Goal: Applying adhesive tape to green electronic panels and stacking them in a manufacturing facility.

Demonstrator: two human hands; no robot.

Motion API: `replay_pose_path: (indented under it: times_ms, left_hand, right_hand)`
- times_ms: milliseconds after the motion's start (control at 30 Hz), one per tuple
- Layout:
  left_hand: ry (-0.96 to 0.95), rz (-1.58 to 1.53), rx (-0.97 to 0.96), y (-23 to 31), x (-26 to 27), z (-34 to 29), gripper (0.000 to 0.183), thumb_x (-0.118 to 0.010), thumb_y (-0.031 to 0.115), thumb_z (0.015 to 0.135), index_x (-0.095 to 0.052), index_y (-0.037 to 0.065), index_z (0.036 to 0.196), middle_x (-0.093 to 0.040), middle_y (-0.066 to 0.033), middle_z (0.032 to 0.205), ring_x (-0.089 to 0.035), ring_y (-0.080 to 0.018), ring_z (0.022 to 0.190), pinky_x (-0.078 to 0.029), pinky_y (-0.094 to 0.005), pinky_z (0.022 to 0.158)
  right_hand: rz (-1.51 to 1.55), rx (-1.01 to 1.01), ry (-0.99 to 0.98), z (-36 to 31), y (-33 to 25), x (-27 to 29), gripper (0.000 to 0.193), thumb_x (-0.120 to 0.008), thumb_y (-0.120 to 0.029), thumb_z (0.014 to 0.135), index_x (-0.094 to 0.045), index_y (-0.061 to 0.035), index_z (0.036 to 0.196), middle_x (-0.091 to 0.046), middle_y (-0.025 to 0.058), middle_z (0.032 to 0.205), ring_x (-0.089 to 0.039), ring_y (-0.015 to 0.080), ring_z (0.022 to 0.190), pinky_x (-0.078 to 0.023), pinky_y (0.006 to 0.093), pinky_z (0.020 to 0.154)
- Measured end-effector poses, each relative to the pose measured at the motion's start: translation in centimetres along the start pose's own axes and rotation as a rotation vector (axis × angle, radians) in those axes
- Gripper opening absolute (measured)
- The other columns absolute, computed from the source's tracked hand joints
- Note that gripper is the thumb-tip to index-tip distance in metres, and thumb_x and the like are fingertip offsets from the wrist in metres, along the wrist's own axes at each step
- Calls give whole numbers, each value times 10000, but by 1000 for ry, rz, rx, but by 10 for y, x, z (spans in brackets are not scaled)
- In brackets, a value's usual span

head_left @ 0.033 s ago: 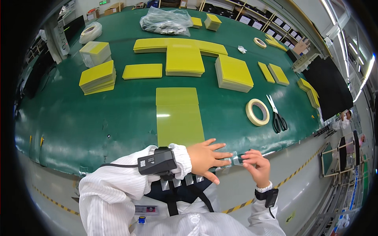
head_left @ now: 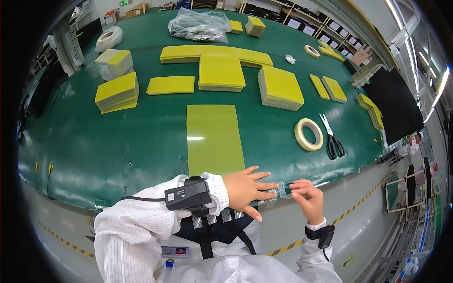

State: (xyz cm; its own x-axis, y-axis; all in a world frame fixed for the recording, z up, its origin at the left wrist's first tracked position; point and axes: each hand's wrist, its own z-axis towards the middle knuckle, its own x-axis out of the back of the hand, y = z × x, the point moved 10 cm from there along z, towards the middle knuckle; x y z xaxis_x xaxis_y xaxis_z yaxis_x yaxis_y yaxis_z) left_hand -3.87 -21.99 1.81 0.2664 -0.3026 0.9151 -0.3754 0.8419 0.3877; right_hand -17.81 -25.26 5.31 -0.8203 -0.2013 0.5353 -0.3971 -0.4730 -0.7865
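My left hand (head_left: 250, 189) lies flat with its fingers spread at the near edge of the green table. Beside its fingertips is a clear tape strip (head_left: 282, 189) along that edge. The fingers of my right hand (head_left: 309, 200) are bent together, thumb close to the index finger, at the strip's right end. Below my left forearm several short clear strips (head_left: 212, 219) hang from the edge. A flat yellow-green sheet (head_left: 214, 151) lies ahead of my left hand, with a narrower sheet (head_left: 211, 116) along its far end; my left wrist covers the near end.
A tape roll (head_left: 309, 135) and black-handled scissors (head_left: 332, 139) lie to the right on the green table (head_left: 118, 160). Further back stand several yellow sheet stacks (head_left: 282, 87), a wrapped stack (head_left: 114, 63) and a clear plastic bag (head_left: 200, 26).
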Motion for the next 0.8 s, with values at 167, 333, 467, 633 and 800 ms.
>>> replay_pose_path:
  times_ms: [167, 333, 467, 633, 800]
  left_hand:
    - [29, 48, 8, 2, 4, -1, 809, -448, 737, 794, -454, 181, 1381, -323, -50, 1496, -285, -360, 1366, -238, -551, 1107]
    - [71, 27, -23, 2, 10, 3, 751, -503, 702, 789, -543, 151, 1298, -438, -132, 1368, -360, -364, 1303, -305, -498, 1065]
    - [87, -1, -42, 5, 14, 5, 735, -514, 696, 788, -568, 143, 1269, -474, -159, 1305, -385, -366, 1272, -321, -477, 1046]
    - [93, -10, -33, 5, 12, 5, 743, -524, 701, 779, -576, 142, 1265, -484, -166, 1294, -394, -363, 1260, -319, -476, 1048]
    - [95, 0, -11, 3, 10, 2, 746, -514, 703, 785, -570, 142, 1274, -475, -170, 1311, -379, -364, 1278, -303, -489, 1062]
  right_hand:
    - [398, -437, 167, -2, 44, 4, 55, -714, -13, 773, -680, 28, 789, -684, 127, 938, -614, 168, 881, -470, 291, 806]
    - [219, -353, 157, 24, 37, 8, 66, -698, 10, 785, -668, 66, 799, -655, 109, 960, -610, 143, 831, -481, 238, 717]
    - [261, -323, 174, 39, 44, 5, 57, -694, 12, 788, -671, 63, 801, -633, 117, 965, -608, 133, 766, -480, 229, 688]
    - [497, -362, 245, 41, 56, 8, 40, -684, 39, 777, -679, 56, 813, -605, 138, 1004, -589, 141, 798, -480, 247, 696]
    - [348, -266, 202, 52, 30, 15, 42, -693, 34, 759, -662, 44, 785, -598, 122, 1010, -575, 128, 778, -454, 256, 711]
